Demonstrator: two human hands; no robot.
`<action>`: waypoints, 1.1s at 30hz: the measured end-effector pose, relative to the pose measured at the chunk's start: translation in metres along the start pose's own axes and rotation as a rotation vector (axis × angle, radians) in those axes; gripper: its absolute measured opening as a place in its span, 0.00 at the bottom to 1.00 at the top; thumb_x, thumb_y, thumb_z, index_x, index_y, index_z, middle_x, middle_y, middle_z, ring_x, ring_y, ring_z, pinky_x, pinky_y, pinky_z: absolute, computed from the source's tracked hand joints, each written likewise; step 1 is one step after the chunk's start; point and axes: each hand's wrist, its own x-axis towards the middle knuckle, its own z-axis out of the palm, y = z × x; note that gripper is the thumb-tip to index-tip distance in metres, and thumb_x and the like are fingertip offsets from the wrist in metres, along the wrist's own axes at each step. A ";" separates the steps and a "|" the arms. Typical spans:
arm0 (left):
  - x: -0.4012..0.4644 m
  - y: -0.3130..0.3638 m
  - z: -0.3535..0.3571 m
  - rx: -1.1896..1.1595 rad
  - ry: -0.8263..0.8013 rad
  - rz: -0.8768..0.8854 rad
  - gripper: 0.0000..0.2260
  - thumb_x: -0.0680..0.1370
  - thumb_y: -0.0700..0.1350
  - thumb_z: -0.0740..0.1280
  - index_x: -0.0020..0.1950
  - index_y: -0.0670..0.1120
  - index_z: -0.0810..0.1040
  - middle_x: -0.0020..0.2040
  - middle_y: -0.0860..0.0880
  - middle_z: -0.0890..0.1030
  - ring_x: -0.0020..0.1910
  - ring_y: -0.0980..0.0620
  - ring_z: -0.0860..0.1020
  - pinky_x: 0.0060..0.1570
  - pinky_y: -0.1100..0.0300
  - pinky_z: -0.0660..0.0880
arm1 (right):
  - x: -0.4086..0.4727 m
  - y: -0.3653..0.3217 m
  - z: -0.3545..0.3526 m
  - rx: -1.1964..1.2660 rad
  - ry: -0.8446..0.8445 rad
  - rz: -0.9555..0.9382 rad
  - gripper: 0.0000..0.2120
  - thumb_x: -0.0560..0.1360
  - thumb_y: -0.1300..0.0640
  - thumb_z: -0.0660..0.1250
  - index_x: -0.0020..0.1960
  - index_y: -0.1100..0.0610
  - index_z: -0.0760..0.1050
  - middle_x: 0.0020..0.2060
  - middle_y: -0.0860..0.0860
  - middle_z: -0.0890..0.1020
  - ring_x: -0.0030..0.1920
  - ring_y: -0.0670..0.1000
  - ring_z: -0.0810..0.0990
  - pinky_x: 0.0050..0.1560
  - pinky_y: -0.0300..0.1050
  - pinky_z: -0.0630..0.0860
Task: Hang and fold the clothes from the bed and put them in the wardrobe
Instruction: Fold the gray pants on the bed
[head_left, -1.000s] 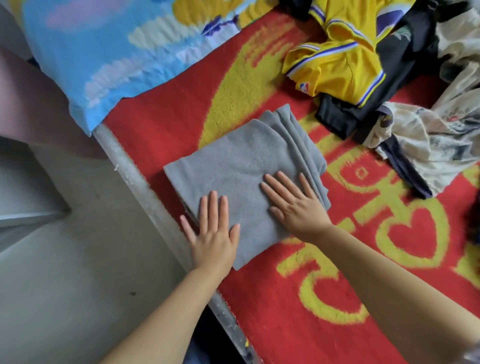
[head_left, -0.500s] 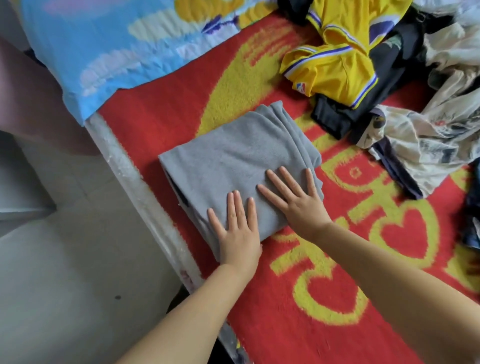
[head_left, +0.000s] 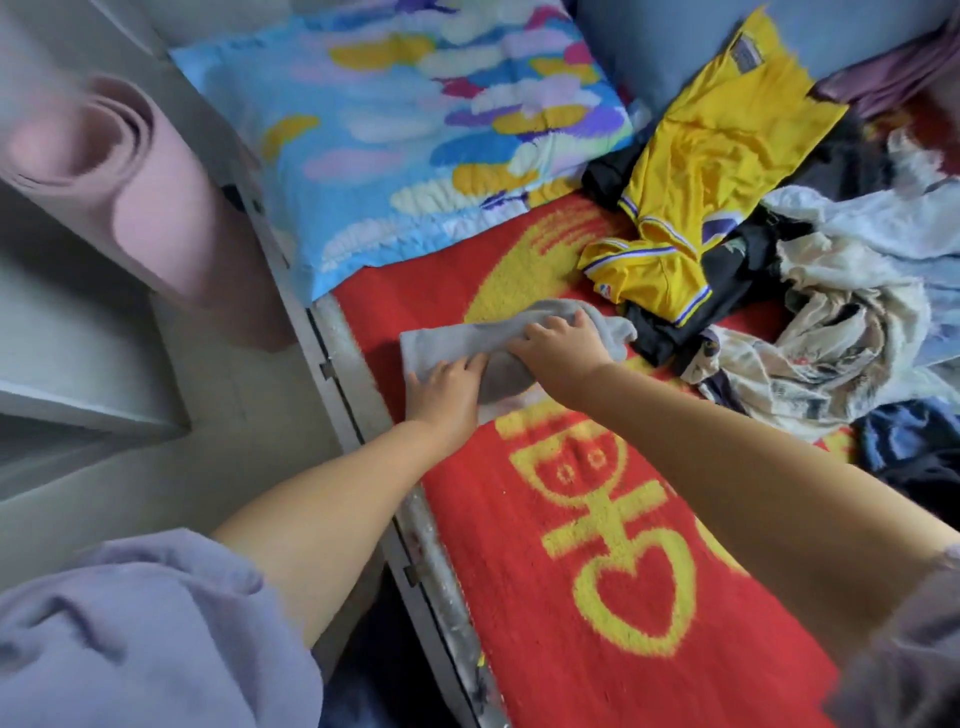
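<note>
With its folding apparently finished, the grey folded garment (head_left: 470, 338) lies near the bed's (head_left: 519, 519) edge, left hand (head_left: 447, 392) at 7 o'clock and right hand (head_left: 563, 351) at 3 o'clock, fingers curled around it, seemingly gathering it for lifting.

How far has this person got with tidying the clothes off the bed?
Early days, it seems. The grey garment looks folded, and the left hand and right hand grip it, perhaps to lift it. Left on the bed: the yellow jersey, a black garment and a pale crumpled pile. No wardrobe is in view.
</note>
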 end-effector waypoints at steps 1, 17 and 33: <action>-0.003 -0.007 -0.024 0.001 0.012 0.014 0.23 0.75 0.39 0.61 0.71 0.48 0.66 0.65 0.46 0.74 0.65 0.44 0.72 0.62 0.47 0.69 | 0.001 -0.006 -0.022 -0.026 0.013 -0.002 0.13 0.80 0.61 0.57 0.62 0.54 0.73 0.60 0.54 0.76 0.63 0.58 0.71 0.63 0.59 0.62; -0.257 -0.235 -0.200 0.278 0.236 -0.299 0.19 0.76 0.43 0.63 0.67 0.49 0.68 0.65 0.50 0.73 0.65 0.45 0.70 0.58 0.46 0.68 | -0.027 -0.310 -0.225 -0.171 0.182 -0.488 0.19 0.77 0.63 0.61 0.67 0.51 0.69 0.63 0.55 0.73 0.65 0.58 0.71 0.67 0.53 0.65; -0.475 -0.496 -0.249 0.240 0.127 -0.524 0.18 0.76 0.39 0.60 0.65 0.49 0.69 0.61 0.50 0.76 0.60 0.47 0.76 0.54 0.52 0.74 | -0.003 -0.654 -0.295 -0.165 0.039 -0.746 0.18 0.76 0.64 0.58 0.63 0.50 0.71 0.59 0.53 0.76 0.59 0.59 0.76 0.47 0.50 0.69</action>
